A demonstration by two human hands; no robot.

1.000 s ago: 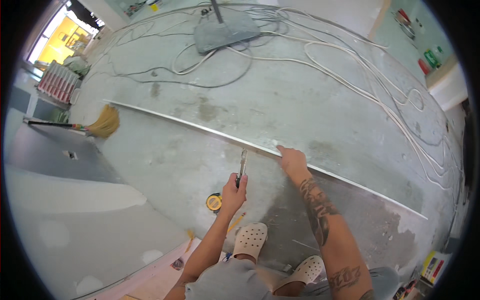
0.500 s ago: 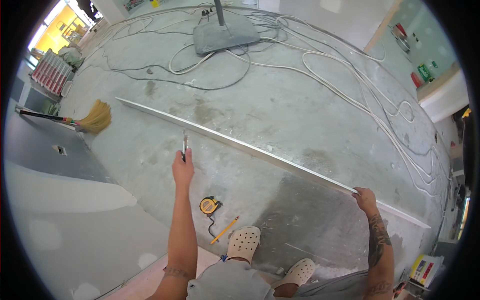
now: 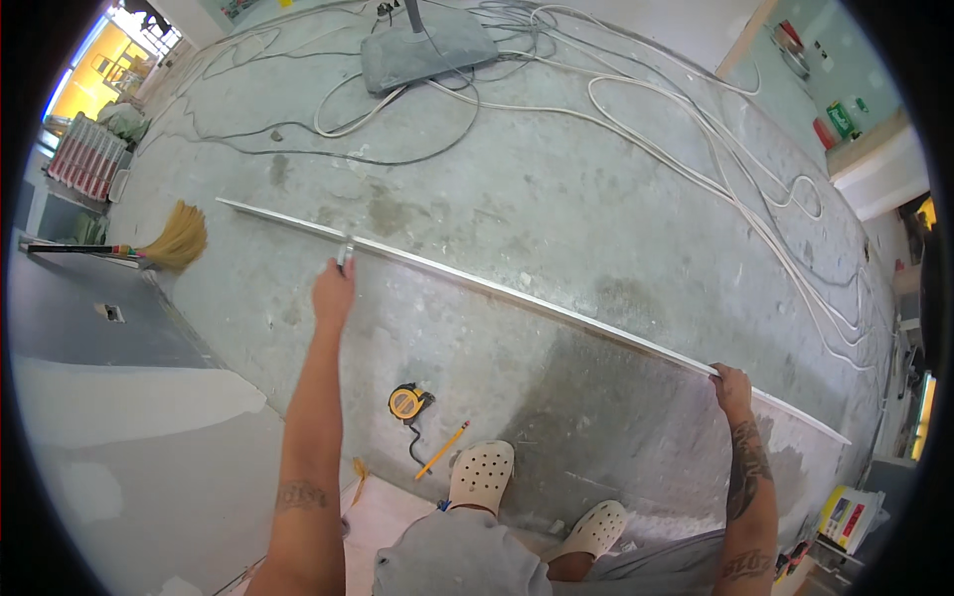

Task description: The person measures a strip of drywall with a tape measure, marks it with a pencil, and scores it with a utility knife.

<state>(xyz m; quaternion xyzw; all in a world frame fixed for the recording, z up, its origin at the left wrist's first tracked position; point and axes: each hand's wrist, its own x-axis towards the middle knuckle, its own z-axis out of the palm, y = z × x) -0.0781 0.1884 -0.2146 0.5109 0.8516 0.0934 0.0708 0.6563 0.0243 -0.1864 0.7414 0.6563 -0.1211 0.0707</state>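
Single head cam, fisheye, worn on person's head. Looked steeply down and fwd over concrete floor (image 3: 556, 219). Forearms entered from lower edge, feet close below lens. Far floor and walls bent toward rim. Near range at knees, wide reach beyond. No 2nd view to overlap.

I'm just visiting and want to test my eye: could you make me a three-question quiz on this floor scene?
1. True or false: the left hand holds a tool against the strip.
2. What lies nearest the tape measure? A broom, B pencil, C cables.
3. Where does the right hand rest?

Key: 1 true. 2 B, the pencil. 3 On the strip, toward its right end.
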